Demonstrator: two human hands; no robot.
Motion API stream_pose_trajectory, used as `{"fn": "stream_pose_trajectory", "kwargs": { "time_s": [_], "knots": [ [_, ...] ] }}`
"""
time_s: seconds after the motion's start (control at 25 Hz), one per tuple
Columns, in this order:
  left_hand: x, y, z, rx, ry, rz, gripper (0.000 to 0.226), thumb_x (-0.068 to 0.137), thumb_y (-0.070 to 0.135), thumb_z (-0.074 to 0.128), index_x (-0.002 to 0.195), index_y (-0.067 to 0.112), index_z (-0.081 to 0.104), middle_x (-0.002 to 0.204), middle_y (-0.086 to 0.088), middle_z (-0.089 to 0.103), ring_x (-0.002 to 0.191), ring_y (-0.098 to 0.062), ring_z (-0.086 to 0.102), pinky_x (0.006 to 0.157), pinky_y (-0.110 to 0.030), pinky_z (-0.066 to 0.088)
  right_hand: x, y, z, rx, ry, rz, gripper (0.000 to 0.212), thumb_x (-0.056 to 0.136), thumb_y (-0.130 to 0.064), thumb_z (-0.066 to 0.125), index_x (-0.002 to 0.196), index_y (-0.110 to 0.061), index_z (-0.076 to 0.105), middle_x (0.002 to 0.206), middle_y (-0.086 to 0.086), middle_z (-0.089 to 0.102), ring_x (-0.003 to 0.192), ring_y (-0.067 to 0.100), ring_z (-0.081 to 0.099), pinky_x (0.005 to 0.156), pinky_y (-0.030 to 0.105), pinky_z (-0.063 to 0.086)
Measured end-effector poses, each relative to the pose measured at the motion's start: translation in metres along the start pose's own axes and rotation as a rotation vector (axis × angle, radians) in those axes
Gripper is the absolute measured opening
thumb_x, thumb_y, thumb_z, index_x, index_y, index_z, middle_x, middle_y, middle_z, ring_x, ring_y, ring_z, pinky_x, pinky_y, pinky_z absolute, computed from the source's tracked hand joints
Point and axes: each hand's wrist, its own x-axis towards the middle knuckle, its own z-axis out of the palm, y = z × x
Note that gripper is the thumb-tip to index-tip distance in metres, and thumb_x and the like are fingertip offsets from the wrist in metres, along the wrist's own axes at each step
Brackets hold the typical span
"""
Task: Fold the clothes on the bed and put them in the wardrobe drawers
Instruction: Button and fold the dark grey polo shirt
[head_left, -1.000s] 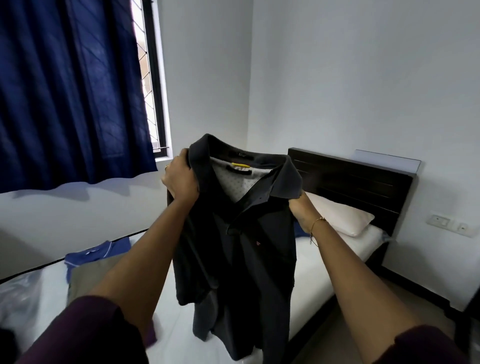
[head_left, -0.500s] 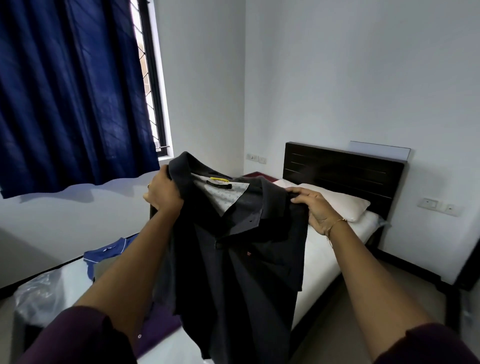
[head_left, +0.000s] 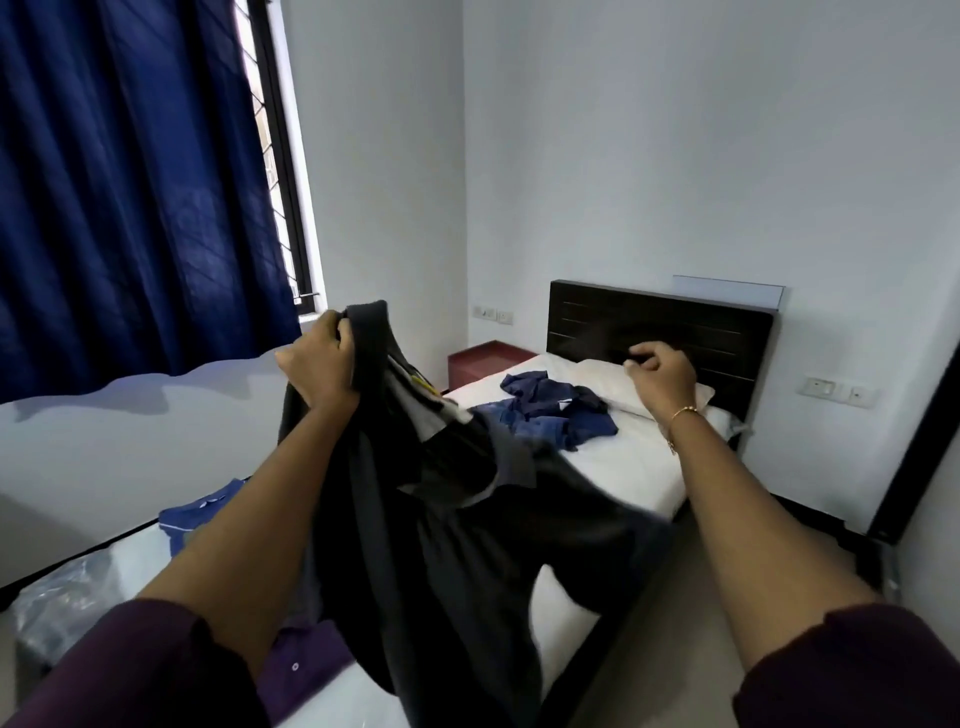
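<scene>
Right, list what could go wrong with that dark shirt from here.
1. Only the left hand grips the dark shirt at the collar; the right hand holds nothing, so it may bunch up.
2. Its loose side swings over the bed edge and could slide to the floor.

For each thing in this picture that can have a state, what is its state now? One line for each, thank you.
left hand: grips the dark shirt at its collar.
right hand: raised, fingers loosely curled, holds nothing.
dark shirt: unfolded, hangs from one hand.
blue garment: crumpled on the bed, beside the pillow.
purple garment: lies on the bed, partly hidden.
curtain: drawn over most of the window.
</scene>
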Motion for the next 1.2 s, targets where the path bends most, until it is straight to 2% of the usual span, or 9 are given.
{"fn": "stream_pose_trajectory", "kwargs": {
  "time_s": [0.12,0.2,0.4,0.6,0.72,0.8,0.96,1.04,1.2],
  "knots": [
    [-0.011,0.011,0.023,0.007,-0.078,0.152,0.034,0.096,0.023,0.033,0.102,0.005,0.062,0.094,-0.02,0.067,0.087,-0.036,0.058,0.084,-0.035,0.028,-0.034,0.001,0.042,-0.069,-0.464,-0.023,0.023,0.082,-0.002,0.063,0.105,0.001,0.066,0.069,0.005,0.054,0.071,0.016,0.049,0.06,0.015,0.04],
    [-0.016,0.017,0.036,0.008,-0.116,0.234,0.033,0.096,0.023,0.033,0.103,0.008,0.062,0.093,-0.016,0.069,0.087,-0.034,0.059,0.084,-0.034,0.027,-0.06,-0.002,0.074,-0.078,-0.681,-0.047,0.03,0.085,-0.003,0.062,0.114,0.0,0.061,0.093,0.015,0.062,0.081,0.018,0.053,0.072,0.023,0.044],
    [-0.002,0.019,0.037,-0.046,-0.178,0.277,0.032,0.096,0.025,0.033,0.11,0.012,0.059,0.091,-0.011,0.069,0.088,-0.033,0.058,0.081,-0.03,0.022,-0.085,-0.001,0.122,-0.208,-1.007,-0.079,0.056,0.088,0.006,0.054,0.138,-0.015,0.041,0.131,0.006,0.05,0.091,0.018,0.052,0.06,0.016,0.042],
    [0.026,0.035,0.014,-0.342,-0.107,0.196,0.039,0.083,0.036,0.036,0.101,0.012,0.06,0.076,0.004,0.06,0.076,-0.021,0.057,0.092,-0.042,0.038,-0.089,0.001,0.142,-0.142,-1.042,-0.024,0.062,0.088,0.013,0.049,0.142,-0.008,0.028,0.138,0.007,0.044,0.125,0.028,0.045,0.075,0.01,0.039],
    [0.037,0.04,-0.001,-0.522,-0.032,0.088,0.028,0.079,0.036,0.041,0.092,0.019,0.06,0.068,0.013,0.055,0.073,-0.015,0.053,0.089,-0.047,0.046,-0.092,-0.004,0.147,-0.277,-0.969,-0.088,0.021,0.09,0.004,0.046,0.108,-0.003,0.056,0.103,0.008,0.057,0.096,0.022,0.05,0.074,0.019,0.035],
    [0.039,0.039,-0.008,-0.551,-0.002,0.025,0.025,0.078,0.037,0.041,0.09,0.025,0.058,0.069,0.012,0.055,0.076,-0.017,0.054,0.089,-0.046,0.047,-0.09,-0.005,0.148,-0.219,-0.813,-0.117,0.023,0.091,0.003,0.043,0.073,-0.006,0.054,0.077,0.007,0.055,0.081,0.02,0.046,0.065,0.024,0.034],
    [0.042,0.028,-0.022,-0.424,0.029,-0.098,0.016,0.091,0.032,0.041,0.093,0.026,0.056,0.08,0.005,0.061,0.084,-0.021,0.056,0.098,-0.045,0.04,-0.082,-0.028,0.122,0.173,-0.441,0.139,0.021,0.094,-0.004,0.04,0.106,-0.004,0.057,0.096,0.008,0.054,0.091,0.024,0.05,0.075,0.03,0.036],
    [0.04,0.02,-0.025,-0.311,-0.019,-0.181,0.018,0.095,0.026,0.037,0.096,0.022,0.055,0.089,-0.002,0.061,0.087,-0.024,0.056,0.1,-0.044,0.038,-0.072,-0.038,0.108,0.193,-0.419,0.199,0.025,0.095,-0.004,0.035,0.114,-0.002,0.051,0.101,0.01,0.05,0.092,0.024,0.046,0.075,0.03,0.033],
    [0.022,0.007,-0.021,-0.21,-0.1,-0.227,0.023,0.096,0.021,0.034,0.103,0.015,0.056,0.092,-0.006,0.058,0.095,-0.032,0.057,0.095,-0.042,0.042,-0.072,-0.051,0.083,0.061,-0.494,0.101,0.009,0.091,-0.008,0.046,0.09,-0.007,0.055,0.088,0.01,0.054,0.081,0.02,0.048,0.069,0.027,0.035]
  ]
}}
